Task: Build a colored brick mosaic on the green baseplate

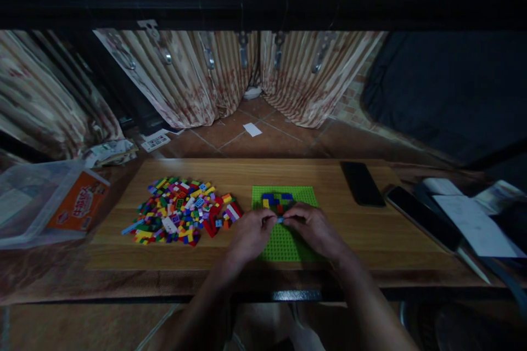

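Observation:
Both hands meet over a green studded baseplate (288, 247) on the wooden board. Between their fingertips is a small light blue brick (280, 220). My left hand (252, 230) pinches it from the left, fingers closed. From the other side, my right hand (313, 226) grips it with thumb and fingers pressed together. Just beyond the fingertips, several blue, yellow and red bricks (284, 197) sit joined on the upper part of the baseplate; the hands cover some of them. Whether the light blue brick touches the plate, I cannot tell.
A heap of mixed loose bricks (181, 211) lies on the left of the wooden board (362, 236). A black phone (362, 184) rests at the back right, with another dark phone (424, 218) and papers (477, 225) beyond. A clear plastic box (37, 203) stands far left.

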{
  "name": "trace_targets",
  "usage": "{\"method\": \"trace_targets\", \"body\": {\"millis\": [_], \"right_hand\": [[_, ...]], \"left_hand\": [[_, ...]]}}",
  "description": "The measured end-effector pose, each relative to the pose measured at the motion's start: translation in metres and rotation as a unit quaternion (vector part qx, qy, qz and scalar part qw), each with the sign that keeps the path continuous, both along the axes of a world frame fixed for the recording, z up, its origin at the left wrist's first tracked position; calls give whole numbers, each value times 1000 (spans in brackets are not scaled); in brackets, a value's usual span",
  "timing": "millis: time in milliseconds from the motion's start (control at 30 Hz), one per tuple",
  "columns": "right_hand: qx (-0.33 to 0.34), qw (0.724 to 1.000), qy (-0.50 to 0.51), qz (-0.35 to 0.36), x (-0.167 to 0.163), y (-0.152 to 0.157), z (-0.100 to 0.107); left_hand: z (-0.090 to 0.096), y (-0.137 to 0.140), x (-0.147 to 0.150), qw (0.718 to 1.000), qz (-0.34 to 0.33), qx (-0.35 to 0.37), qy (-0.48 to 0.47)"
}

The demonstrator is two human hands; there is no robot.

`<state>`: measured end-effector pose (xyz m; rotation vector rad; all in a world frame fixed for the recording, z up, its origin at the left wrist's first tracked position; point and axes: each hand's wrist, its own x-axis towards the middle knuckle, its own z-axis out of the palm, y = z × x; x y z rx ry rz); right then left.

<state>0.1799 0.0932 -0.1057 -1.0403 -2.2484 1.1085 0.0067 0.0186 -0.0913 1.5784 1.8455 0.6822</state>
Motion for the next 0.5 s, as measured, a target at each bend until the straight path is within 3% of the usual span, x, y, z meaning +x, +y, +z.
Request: {"method": "trace_targets", "body": {"millis": [167, 500], "right_hand": [[31, 998, -37, -40, 2, 0, -7], [15, 996, -34, -80, -2, -2, -18]], "left_hand": [[-3, 5, -11, 998, 54, 11, 11], [-14, 8, -7, 999, 48, 8, 22]]}}
